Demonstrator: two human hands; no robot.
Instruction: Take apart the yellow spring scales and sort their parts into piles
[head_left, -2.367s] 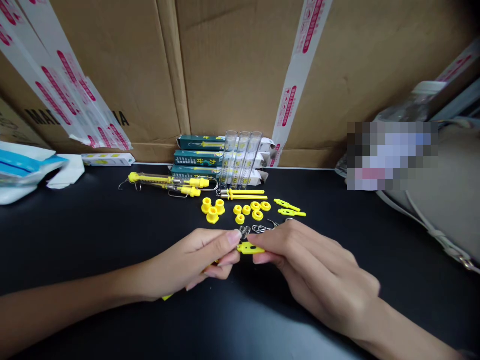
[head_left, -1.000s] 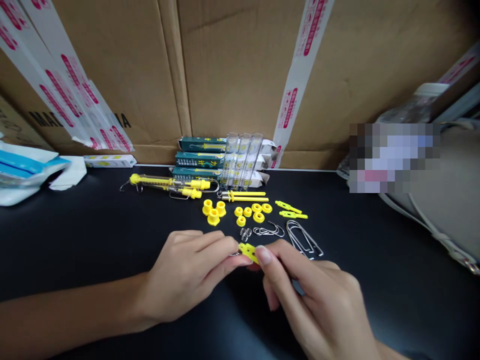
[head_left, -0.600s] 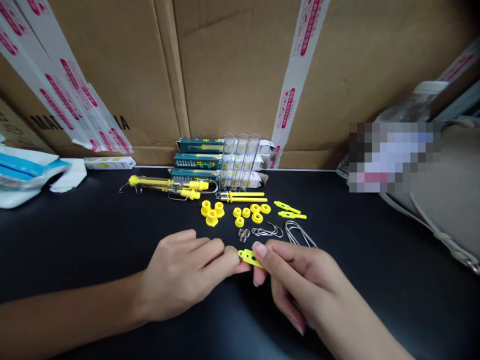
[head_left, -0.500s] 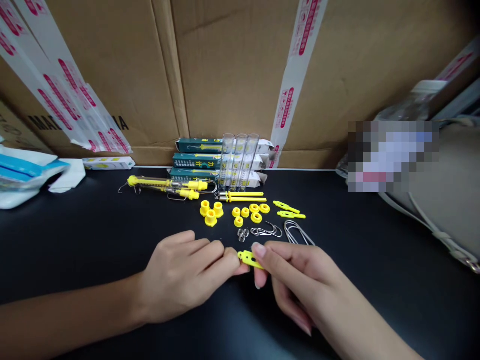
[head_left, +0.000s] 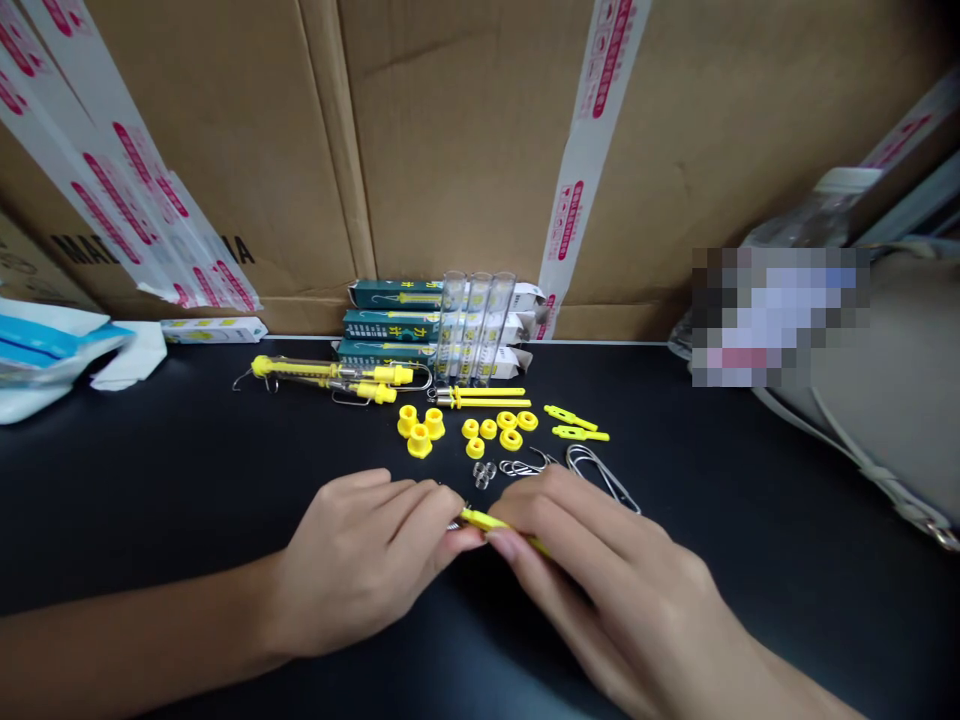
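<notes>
Work in hand: the left hand (head_left: 360, 560) and right hand (head_left: 607, 590) both grasp a slender yellow plastic strip (head_left: 495, 520), the left fingertips closed at its end by a small silver wire piece (head_left: 454, 525), held above the black benchtop (head_left: 150, 500), just below a small steel coil spring (head_left: 484, 475).

**Parts laid out on the black worktop (head_left: 150, 480)**

Just beyond the right hand (head_left: 615, 590) lie bent steel wire clips (head_left: 600, 478) and tiny coil springs (head_left: 484, 475). Farther on are yellow plastic collars (head_left: 420, 432), two spring balances (head_left: 330, 375) and three upright clear tubes (head_left: 474, 328) before teal cartons (head_left: 390, 324). Taped cardboard boxes (head_left: 465, 150) rise behind, and a beige bag (head_left: 892, 420) sits well right of that hand
</notes>
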